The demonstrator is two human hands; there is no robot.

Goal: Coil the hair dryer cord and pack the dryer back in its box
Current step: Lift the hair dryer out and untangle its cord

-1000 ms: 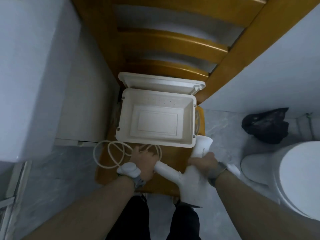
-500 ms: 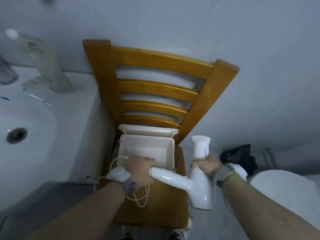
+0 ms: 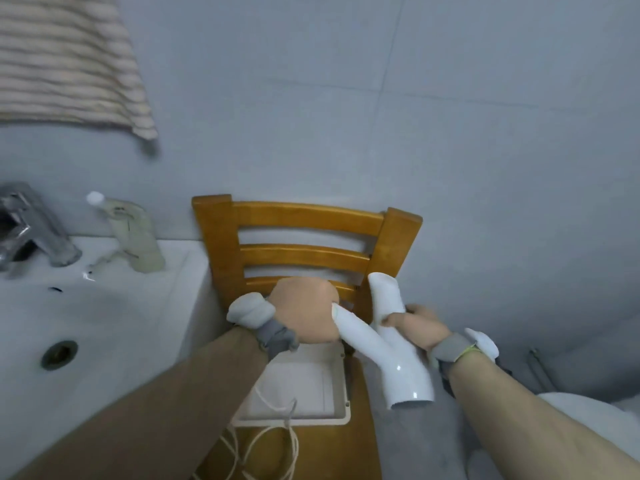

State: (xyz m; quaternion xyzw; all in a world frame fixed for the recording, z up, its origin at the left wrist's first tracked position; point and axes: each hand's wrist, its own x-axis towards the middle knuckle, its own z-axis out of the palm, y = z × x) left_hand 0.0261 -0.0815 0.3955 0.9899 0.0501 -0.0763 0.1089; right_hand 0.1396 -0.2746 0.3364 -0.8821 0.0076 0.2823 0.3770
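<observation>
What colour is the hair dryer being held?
White and glossy: the hair dryer, gripped by both hands, shows clearly in the head camera view.

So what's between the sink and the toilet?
In the head view, the wooden chair stands between the sink and the toilet, with the open box on its seat.

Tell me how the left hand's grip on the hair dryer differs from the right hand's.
The left hand is closed in a fist around the hair dryer at its handle end; the right hand wraps the barrel. The left hand's back faces the camera, hiding its fingers; the right hand's thumb shows across the barrel. The cord hangs below the left hand, not the right. Both wear grey wrist straps.
</observation>
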